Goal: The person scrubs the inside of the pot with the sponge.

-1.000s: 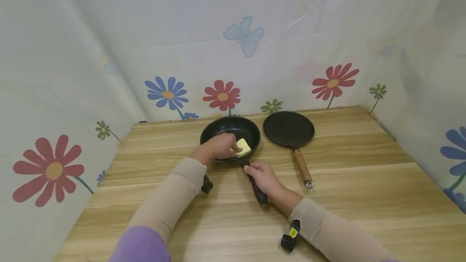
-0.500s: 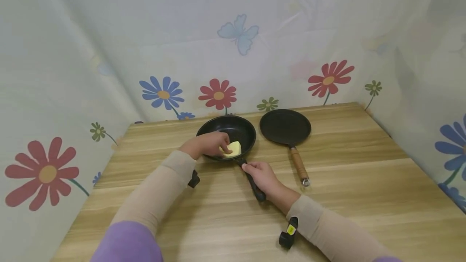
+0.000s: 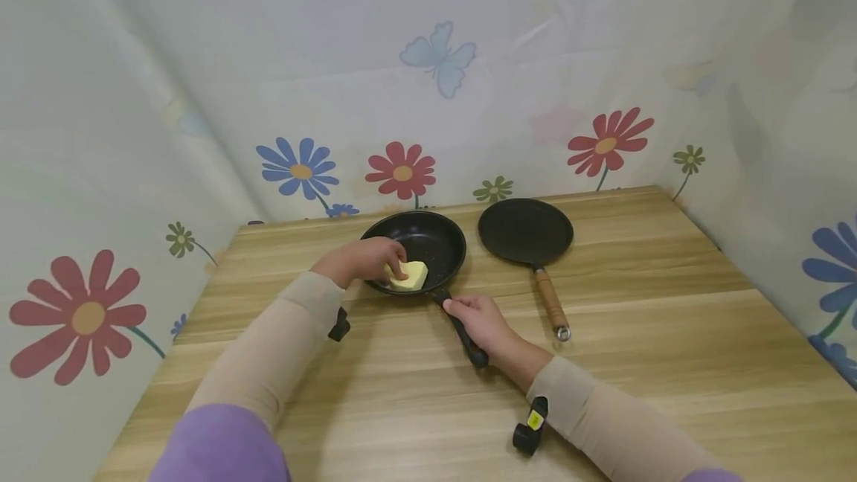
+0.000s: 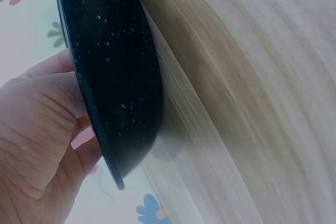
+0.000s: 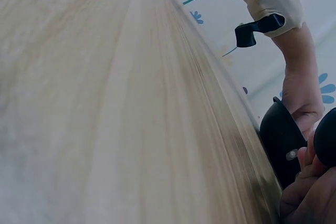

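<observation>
A black frying pan (image 3: 438,240) with pale speckles is on the wooden table in the head view. My right hand (image 3: 480,324) grips its black handle (image 3: 469,344), thumb along the top near the pan end. Inside the pan, at the near left of its base, my left hand (image 3: 367,259) pinches a pale yellow sponge (image 3: 413,277) and presses it down. In the left wrist view the pan's speckled outer wall (image 4: 113,66) hides the sponge and the fingertips. The right wrist view catches the right hand (image 5: 310,198) round the handle, beside the pan's dark side (image 5: 281,135).
A flat black griddle pan (image 3: 525,231) with a wooden handle (image 3: 550,303) lies just right of the frying pan. The wooden table (image 3: 636,363) meets a flower-printed cloth (image 3: 335,95) at its back and sides.
My left hand has slid the sponge leftward across the pan, from near the handle to the near left. The right hand keeps its grip on the handle. The head view has shifted slightly.
</observation>
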Action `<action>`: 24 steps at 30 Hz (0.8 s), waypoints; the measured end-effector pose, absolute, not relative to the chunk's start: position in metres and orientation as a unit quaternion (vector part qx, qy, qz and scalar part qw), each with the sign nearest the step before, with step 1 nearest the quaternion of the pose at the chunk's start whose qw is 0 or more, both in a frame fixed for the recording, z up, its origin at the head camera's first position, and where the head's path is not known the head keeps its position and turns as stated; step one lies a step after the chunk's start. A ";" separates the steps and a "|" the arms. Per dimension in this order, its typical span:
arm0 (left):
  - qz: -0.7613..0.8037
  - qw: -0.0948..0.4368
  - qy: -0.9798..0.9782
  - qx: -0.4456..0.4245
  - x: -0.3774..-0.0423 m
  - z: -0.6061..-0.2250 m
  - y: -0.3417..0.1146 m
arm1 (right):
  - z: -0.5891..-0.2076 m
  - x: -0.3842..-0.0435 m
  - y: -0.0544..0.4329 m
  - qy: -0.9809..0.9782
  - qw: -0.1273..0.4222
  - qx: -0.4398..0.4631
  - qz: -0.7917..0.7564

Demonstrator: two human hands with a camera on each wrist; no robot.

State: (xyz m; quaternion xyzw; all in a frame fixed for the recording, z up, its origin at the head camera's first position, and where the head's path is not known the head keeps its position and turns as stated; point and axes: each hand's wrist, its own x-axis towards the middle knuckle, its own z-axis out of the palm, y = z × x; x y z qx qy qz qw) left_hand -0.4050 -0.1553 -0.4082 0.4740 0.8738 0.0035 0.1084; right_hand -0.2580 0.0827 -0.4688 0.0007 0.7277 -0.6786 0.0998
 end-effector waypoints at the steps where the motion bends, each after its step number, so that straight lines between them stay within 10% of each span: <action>1: 0.003 0.107 0.873 0.476 -0.406 -0.408 -0.157 | -0.469 -0.258 0.083 0.726 0.102 -0.001 -0.680; 24: 0.057 0.072 0.915 0.393 -0.396 -0.420 -0.153 | -0.458 -0.253 0.084 0.722 0.128 -0.013 -0.680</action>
